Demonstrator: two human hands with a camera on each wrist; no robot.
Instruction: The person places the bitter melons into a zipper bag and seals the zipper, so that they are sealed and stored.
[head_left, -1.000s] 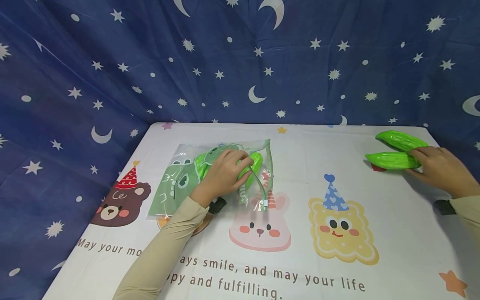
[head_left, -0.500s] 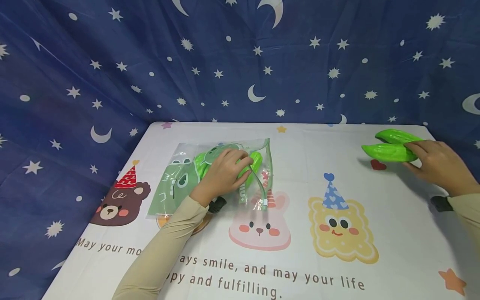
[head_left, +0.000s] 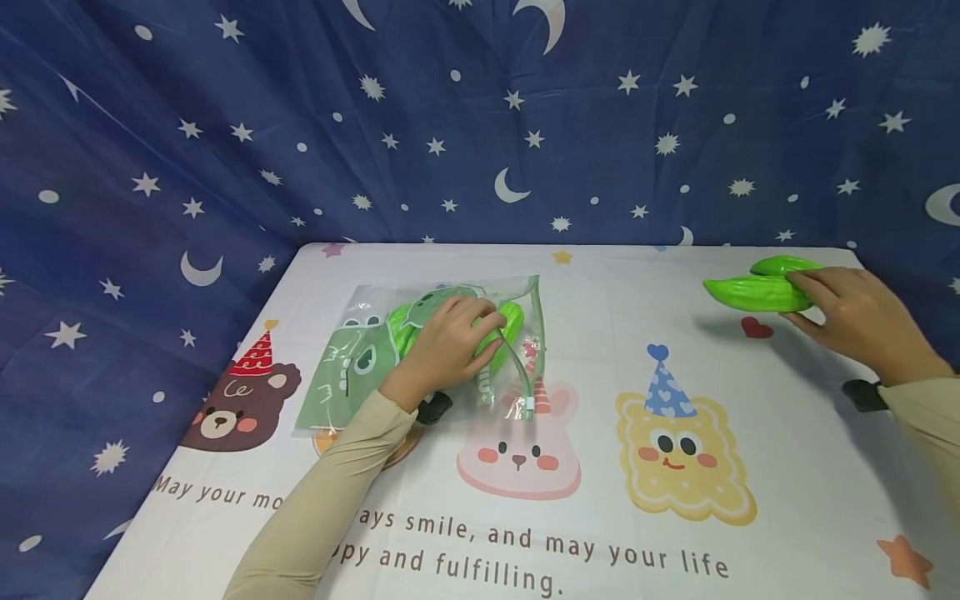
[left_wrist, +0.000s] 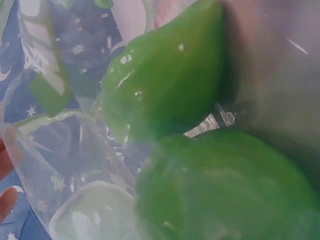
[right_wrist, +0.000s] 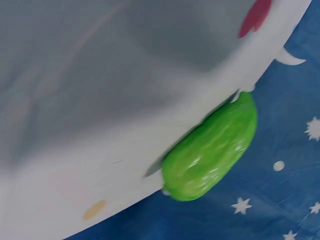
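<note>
My left hand (head_left: 448,343) grips the mouth edge of a clear zip bag (head_left: 341,396) with green cartoon prints, lying on the table. Bright green, bumpy bitter melons (left_wrist: 167,75) are inside the bag, partly covered by my hand in the head view. At the right, my right hand (head_left: 862,321) holds another bitter melon (head_left: 753,294) by one end, raised over the table with its shadow below. Behind it lies a further bitter melon (right_wrist: 212,147), near the table's far edge. The right wrist view does not show the held one.
A white printed cloth (head_left: 600,467) with cartoon figures and lettering covers the table. A dark blue curtain (head_left: 420,100) with stars and moons hangs behind and at the left. The bag's white slider (head_left: 530,404) sits at its lower right corner.
My right hand has lifted the bitter melon and moved it left and slightly away. A printed red heart below is uncovered. The left hand and bag stay in place.
</note>
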